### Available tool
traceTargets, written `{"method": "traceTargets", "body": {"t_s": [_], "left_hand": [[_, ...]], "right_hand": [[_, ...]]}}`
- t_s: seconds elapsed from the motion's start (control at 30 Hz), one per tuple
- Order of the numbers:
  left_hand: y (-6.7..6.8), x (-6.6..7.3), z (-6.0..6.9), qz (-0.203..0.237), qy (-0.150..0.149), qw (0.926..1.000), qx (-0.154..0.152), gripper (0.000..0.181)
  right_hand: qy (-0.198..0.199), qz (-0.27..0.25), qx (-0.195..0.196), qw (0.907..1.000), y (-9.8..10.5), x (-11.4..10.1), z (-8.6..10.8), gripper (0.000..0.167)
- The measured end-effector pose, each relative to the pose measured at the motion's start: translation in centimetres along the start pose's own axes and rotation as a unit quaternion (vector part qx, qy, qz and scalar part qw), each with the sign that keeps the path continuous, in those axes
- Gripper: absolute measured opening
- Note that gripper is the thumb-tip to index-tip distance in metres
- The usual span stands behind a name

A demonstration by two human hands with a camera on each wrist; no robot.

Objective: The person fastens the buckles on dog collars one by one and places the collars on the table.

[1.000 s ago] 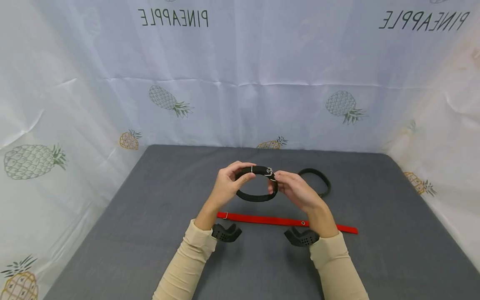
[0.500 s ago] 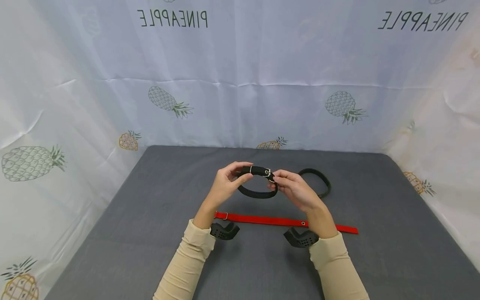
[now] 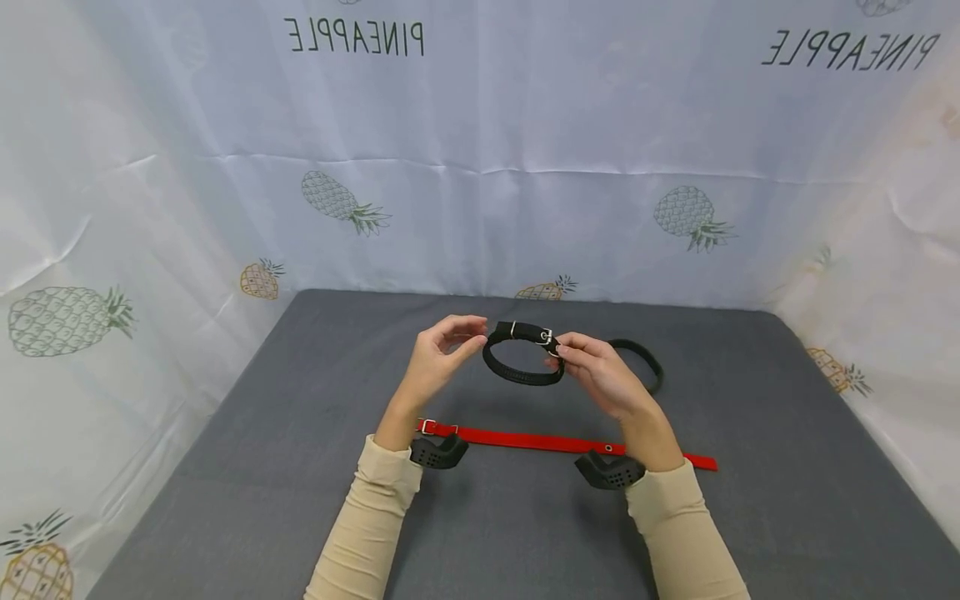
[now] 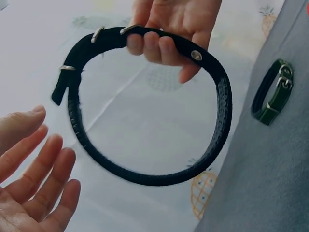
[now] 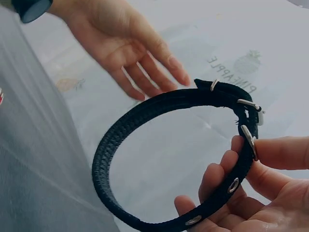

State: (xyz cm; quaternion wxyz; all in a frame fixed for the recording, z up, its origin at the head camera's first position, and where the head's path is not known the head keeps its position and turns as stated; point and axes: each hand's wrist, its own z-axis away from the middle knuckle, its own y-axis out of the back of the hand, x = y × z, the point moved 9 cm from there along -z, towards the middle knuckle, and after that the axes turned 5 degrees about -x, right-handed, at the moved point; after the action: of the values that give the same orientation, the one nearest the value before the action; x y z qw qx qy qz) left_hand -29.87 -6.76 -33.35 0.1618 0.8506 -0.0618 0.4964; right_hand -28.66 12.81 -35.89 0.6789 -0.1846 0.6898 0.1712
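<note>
A black collar (image 3: 522, 377), its strap run through a silver buckle (image 3: 547, 337) and a metal keeper loop, forms a ring above the table. My right hand (image 3: 603, 375) pinches it near the buckle; in the right wrist view the thumb presses by a D-shaped metal ring (image 5: 249, 142) while the fingers curl behind the band. My left hand (image 3: 435, 358) is just left of the collar, fingers loosely spread and holding nothing. In the left wrist view, a small gap separates those fingers from the collar's free strap end (image 4: 59, 94).
A red collar (image 3: 525, 439) lies stretched out on the grey table (image 3: 300, 500), partly behind the wrists. Behind my right hand rests a dark green buckled collar (image 4: 279, 100). A white pineapple-print curtain (image 3: 480, 225) stands at the back and sides.
My left hand has let go of the black collar and drawn away to the left. The collar has shifted slightly right and up in my right hand.
</note>
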Motion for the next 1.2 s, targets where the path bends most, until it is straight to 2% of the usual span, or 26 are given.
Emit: {"method": "traceTargets", "body": {"t_s": [0.17,0.33,0.57,1.0,1.2], "left_hand": [[0.6,0.1,0.0,-0.004,-0.007,0.9999,0.010,0.028],[0.6,0.0,0.0,-0.002,-0.004,1.0000,0.001,0.027],[0.5,-0.2,0.0,0.003,0.004,1.0000,-0.001,0.027],[0.5,-0.4,0.1,0.001,0.010,0.9999,0.004,0.026],[0.6,-0.3,0.0,0.008,0.015,0.9999,0.004,0.028]], "right_hand": [[-0.008,0.044,0.012,0.9989,0.7,0.2,-0.6,0.016],[-0.028,0.085,0.027,0.9956,1.6,1.3,-1.4,0.023],[-0.026,0.144,0.044,0.9882,2.4,2.2,-2.6,0.030],[-0.010,0.275,0.063,0.9593,2.7,3.2,-4.3,0.027],[0.031,0.358,0.071,0.9306,2.3,3.2,-4.9,0.022]]}}
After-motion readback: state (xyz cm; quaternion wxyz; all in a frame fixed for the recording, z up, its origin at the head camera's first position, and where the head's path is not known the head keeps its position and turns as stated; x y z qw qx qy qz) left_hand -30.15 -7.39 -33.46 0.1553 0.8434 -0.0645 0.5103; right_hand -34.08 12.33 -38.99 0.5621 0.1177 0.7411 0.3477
